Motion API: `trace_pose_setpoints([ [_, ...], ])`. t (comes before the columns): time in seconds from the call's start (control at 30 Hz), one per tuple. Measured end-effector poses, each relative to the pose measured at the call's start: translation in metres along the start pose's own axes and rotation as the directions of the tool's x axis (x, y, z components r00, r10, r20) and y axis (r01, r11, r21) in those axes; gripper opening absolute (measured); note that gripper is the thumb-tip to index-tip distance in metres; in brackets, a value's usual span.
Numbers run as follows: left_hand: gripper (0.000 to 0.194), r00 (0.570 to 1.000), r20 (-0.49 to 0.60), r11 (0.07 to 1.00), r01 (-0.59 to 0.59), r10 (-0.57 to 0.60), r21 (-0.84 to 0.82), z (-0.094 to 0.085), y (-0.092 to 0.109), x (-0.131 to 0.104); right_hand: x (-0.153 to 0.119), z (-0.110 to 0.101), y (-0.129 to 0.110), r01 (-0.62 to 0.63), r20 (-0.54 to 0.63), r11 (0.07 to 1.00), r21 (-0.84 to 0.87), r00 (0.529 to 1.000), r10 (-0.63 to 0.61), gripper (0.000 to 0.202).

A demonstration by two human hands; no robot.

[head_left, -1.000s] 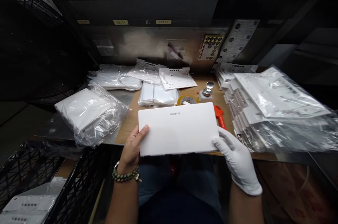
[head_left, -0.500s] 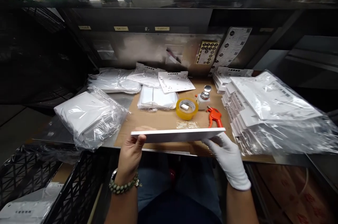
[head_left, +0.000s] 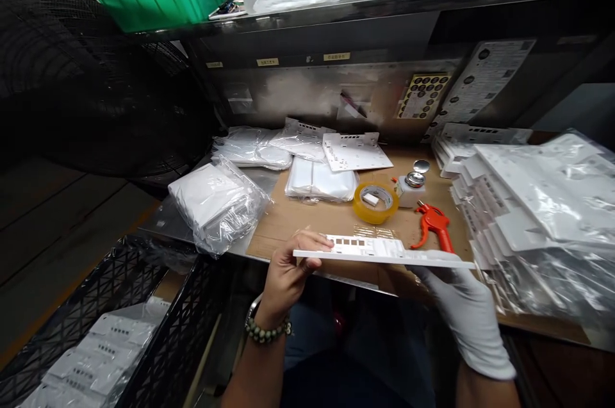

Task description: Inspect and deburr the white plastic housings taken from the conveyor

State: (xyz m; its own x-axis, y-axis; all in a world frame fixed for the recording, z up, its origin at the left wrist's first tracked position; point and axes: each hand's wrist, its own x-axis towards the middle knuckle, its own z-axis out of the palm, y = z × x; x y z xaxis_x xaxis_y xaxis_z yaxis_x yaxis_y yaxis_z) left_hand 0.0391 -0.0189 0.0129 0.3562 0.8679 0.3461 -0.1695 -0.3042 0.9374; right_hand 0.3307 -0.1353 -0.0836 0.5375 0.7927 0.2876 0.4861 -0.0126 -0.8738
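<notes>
A white plastic panel (head_left: 379, 257) is held almost edge-on above the front of the bench, with a row of square cut-outs along its raised far side. My bare left hand (head_left: 294, 267) pinches its left end, thumb below and fingers over the top. Under the right end is my right hand (head_left: 464, 305) in a white glove, gripping it; some of its fingers are hidden by the panel. Just beyond the panel lie a red air blow gun (head_left: 434, 227), a roll of yellow tape (head_left: 376, 218) and a small white bottle with a metal cap (head_left: 412, 193).
Bagged white panels (head_left: 533, 203) are stacked at the right. More bagged parts (head_left: 211, 206) lie at the left, and clear bags (head_left: 321, 180) at the centre. A black crate (head_left: 192, 325) holds bagged panels at lower left. A shelf edge (head_left: 365, 11) runs overhead, with a fan (head_left: 96, 88) at left.
The view has swung left, so the bench appears further right. The panel has tilted, and its cut-outs and inner side now show. Both hands still hold it.
</notes>
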Motion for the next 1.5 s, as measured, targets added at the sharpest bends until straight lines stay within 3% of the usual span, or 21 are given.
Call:
trace_pose_setpoints([
  [0.13,0.026,1.0,-0.026,1.0,-0.008,0.008,-0.007,0.004,0.0,-0.004,0.005,0.003,-0.021,0.079,0.021,0.996,-0.045,0.997,-0.078,0.036],
  [0.27,0.018,0.964,-0.237,0.99,-0.104,0.124,0.094,0.018,-0.003,-0.01,0.011,0.015,-0.07,0.321,-0.107,0.907,-0.272,0.927,-0.36,0.078],
  [0.33,0.009,0.951,-0.252,0.976,-0.141,0.18,0.164,0.024,-0.004,-0.011,0.008,0.025,-0.096,0.391,-0.044,0.836,-0.384,0.897,-0.44,0.087],
  [0.4,0.006,0.947,-0.237,0.962,-0.168,0.218,0.214,0.028,-0.005,-0.012,0.001,0.036,-0.118,0.445,0.078,0.793,-0.416,0.887,-0.456,0.082],
  [0.5,0.009,0.941,-0.248,0.954,-0.167,0.229,0.248,0.029,-0.005,-0.013,-0.013,0.052,-0.143,0.544,0.244,0.753,-0.371,0.839,-0.486,0.076],
  [0.6,0.009,0.946,-0.254,0.961,-0.14,0.202,0.24,0.026,-0.006,-0.015,-0.021,0.061,-0.158,0.619,0.319,0.73,-0.289,0.781,-0.536,0.067],
  [0.67,0.007,0.947,-0.256,0.965,-0.14,0.196,0.223,0.024,-0.007,-0.016,-0.016,0.06,-0.157,0.611,0.299,0.736,-0.293,0.789,-0.537,0.062],
  [0.73,0.007,0.939,-0.274,0.964,-0.148,0.206,0.219,0.022,-0.007,-0.017,-0.003,0.051,-0.144,0.547,0.23,0.754,-0.365,0.837,-0.496,0.056],
  [0.83,0.01,0.92,-0.324,0.959,-0.148,0.223,0.241,0.017,-0.006,-0.016,0.024,0.028,-0.109,0.331,0.03,0.8,-0.5,0.93,-0.366,0.047],
  [0.93,0.015,0.916,-0.355,0.974,-0.124,0.186,0.191,0.013,-0.004,-0.014,0.044,0.006,-0.083,0.149,-0.148,0.894,-0.423,0.962,-0.23,0.057],
  [1.03,0.02,0.927,-0.337,0.986,-0.135,0.162,0.102,0.013,-0.001,-0.012,0.044,-0.003,-0.08,0.055,-0.103,0.993,-0.104,0.992,-0.066,0.063],
  [1.17,0.023,0.939,-0.316,0.99,-0.123,0.139,0.07,0.014,0.001,-0.011,0.033,0.004,-0.09,-0.086,0.032,0.99,0.113,0.996,0.083,0.06],
  [1.33,0.024,0.941,-0.323,0.995,-0.091,0.101,0.046,0.01,-0.004,-0.013,0.031,0.009,-0.091,-0.094,0.032,0.974,0.206,0.996,0.089,0.033],
  [1.4,0.036,0.925,-0.362,0.992,-0.125,0.111,-0.014,0.008,-0.005,-0.01,0.032,0.008,-0.093,-0.035,0.023,0.953,0.3,0.999,0.03,0.021],
  [1.43,0.045,0.906,-0.419,0.988,-0.119,0.069,-0.095,0.007,-0.004,-0.008,0.032,0.007,-0.094,0.021,0.003,0.938,0.347,1.0,-0.024,0.017],
  [1.5,0.063,0.87,-0.462,0.929,-0.01,-0.174,-0.369,0.003,0.001,-0.002,0.032,0.004,-0.098,0.165,-0.058,0.898,0.407,0.986,-0.154,0.011],
])
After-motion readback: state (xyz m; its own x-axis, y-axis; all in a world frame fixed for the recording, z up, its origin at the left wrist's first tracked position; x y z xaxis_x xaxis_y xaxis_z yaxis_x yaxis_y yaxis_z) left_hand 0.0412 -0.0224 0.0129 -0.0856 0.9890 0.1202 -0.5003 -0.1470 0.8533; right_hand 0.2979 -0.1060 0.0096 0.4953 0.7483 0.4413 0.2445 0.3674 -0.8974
